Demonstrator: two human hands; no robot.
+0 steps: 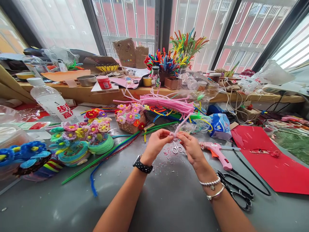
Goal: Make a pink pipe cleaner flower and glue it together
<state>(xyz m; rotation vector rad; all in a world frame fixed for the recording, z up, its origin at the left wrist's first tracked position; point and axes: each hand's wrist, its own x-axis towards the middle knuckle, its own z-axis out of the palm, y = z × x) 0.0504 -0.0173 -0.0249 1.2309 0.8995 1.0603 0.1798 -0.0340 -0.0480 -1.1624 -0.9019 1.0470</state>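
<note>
Between my two hands is a pale pink pipe cleaner (181, 125), its free end slanting up to the right. The fingers of my left hand (160, 139) pinch its lower end. Close beside, my right hand (189, 143) also pinches it with thumb and forefinger. How the pipe cleaner is bent between the fingertips is too small to make out. Just below the fingers, small white-handled scissors (177, 148) lie on the grey table (169, 199), partly behind my right hand. Beyond my hands rests a bundle of pink pipe cleaners (166, 102).
Right of my hands lie a pink glue gun (219, 153), large black scissors (238, 190) and a red sheet (270, 161). At left stand pipe-cleaner flower pots (100, 143) and a water bottle (51, 100). A flower basket (127, 124) stands behind; green pipe cleaners (96, 162) cross the table.
</note>
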